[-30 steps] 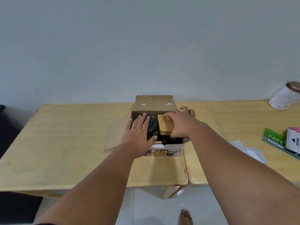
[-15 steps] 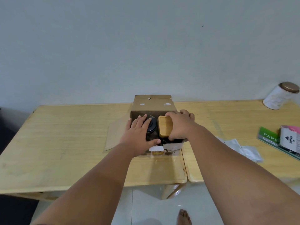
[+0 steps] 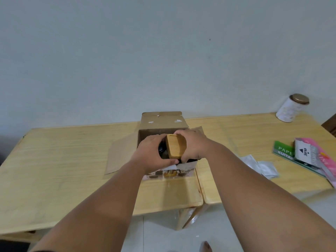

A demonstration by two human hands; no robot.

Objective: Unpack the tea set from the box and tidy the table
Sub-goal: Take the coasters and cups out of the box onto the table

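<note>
An open cardboard box (image 3: 163, 122) stands in the middle of the wooden table (image 3: 63, 160), its flaps spread and a picture of a tea set on its near side. A light wooden block-shaped piece (image 3: 176, 146) sticks up out of the box. My left hand (image 3: 152, 153) holds its left side and my right hand (image 3: 190, 144) holds its right side. A dark round piece (image 3: 161, 149) shows inside the box just left of the wooden piece, mostly hidden by my left hand.
At the far right corner stands a white canister with a brown lid (image 3: 291, 109). A green booklet (image 3: 283, 151), a small white box (image 3: 304, 151) and a pink packet (image 3: 323, 157) lie at the right. Crumpled white wrappers (image 3: 260, 165) lie between them and the box. Two tables meet at a seam (image 3: 200, 186).
My left hand has shifted from the dark piece to the wooden piece. Both hands have raised the wooden piece higher out of the box. The camera has turned slightly.
</note>
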